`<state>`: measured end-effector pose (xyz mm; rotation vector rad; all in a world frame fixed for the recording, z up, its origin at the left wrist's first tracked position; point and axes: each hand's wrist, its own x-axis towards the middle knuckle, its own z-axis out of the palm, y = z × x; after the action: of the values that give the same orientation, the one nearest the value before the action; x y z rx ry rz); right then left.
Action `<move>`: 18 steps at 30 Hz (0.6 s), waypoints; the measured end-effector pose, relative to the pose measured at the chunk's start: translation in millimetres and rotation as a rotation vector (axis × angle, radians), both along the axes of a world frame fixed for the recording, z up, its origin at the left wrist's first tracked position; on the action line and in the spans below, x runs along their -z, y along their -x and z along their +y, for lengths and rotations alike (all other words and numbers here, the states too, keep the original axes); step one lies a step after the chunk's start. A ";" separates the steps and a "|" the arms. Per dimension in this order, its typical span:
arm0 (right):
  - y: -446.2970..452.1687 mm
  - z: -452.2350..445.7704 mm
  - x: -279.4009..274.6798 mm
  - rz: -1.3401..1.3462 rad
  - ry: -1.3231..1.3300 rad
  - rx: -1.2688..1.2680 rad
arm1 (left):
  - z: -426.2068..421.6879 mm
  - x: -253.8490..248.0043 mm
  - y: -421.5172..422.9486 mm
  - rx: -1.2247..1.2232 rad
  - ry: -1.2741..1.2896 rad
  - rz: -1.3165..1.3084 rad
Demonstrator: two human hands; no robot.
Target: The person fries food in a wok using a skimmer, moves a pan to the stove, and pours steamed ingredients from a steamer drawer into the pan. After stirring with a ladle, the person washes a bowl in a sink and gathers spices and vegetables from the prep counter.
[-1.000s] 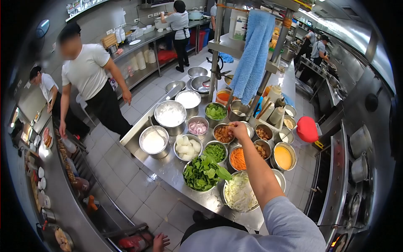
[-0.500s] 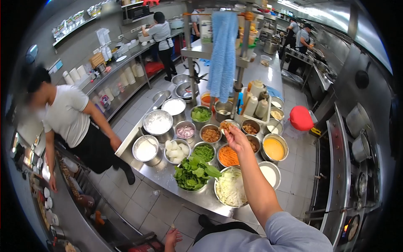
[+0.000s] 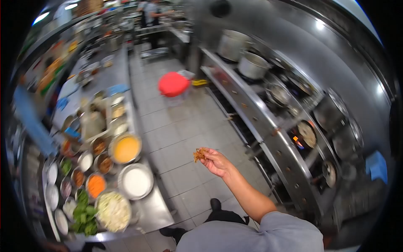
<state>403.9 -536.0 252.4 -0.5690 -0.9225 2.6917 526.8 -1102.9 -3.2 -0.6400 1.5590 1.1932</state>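
My right hand (image 3: 217, 163) is raised over the tiled floor between the prep table and the stove, its fingers closed on a pinch of brown, crispy-looking shreds (image 3: 200, 155). The shreds stick out past the fingertips. My left hand is out of view. On the prep table to the left stand bowls of shredded cabbage (image 3: 112, 211), orange shreds (image 3: 96, 185), leafy greens (image 3: 85, 216), a white liquid (image 3: 135, 181) and a yellow-orange liquid (image 3: 126, 149). To the right, a pan (image 3: 305, 135) with pale food sits on the stove, an orange flame beside it.
The stove's metal front edge (image 3: 268, 126) runs diagonally along my right side, with large pots (image 3: 253, 66) at its far end. A red-topped container (image 3: 173, 84) stands on the floor ahead. Another person (image 3: 152, 17) is far back near a counter.
My view has swung right, from the prep table toward the stove. My right hand has left the bowls, still holding the brown shreds. My left hand has dropped out of view.
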 end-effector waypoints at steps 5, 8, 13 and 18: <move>-166.9 177.8 12.6 0.055 -0.065 0.416 | 136.0 -18.0 30.3 0.290 0.044 0.021; -266.1 280.6 -7.3 0.158 -0.173 0.623 | 204.8 -29.7 43.6 0.384 0.050 0.063; -392.0 422.0 -46.8 0.003 -0.374 1.147 | 266.1 -41.2 52.2 0.439 0.066 0.115; -462.7 527.5 -56.0 -0.484 -0.573 1.240 | 284.9 -46.6 39.7 0.419 0.090 0.134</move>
<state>866.7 -8.5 308.4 -1.1559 -0.9155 1.1525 487.2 -818.0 43.5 -0.2715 1.7617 0.8664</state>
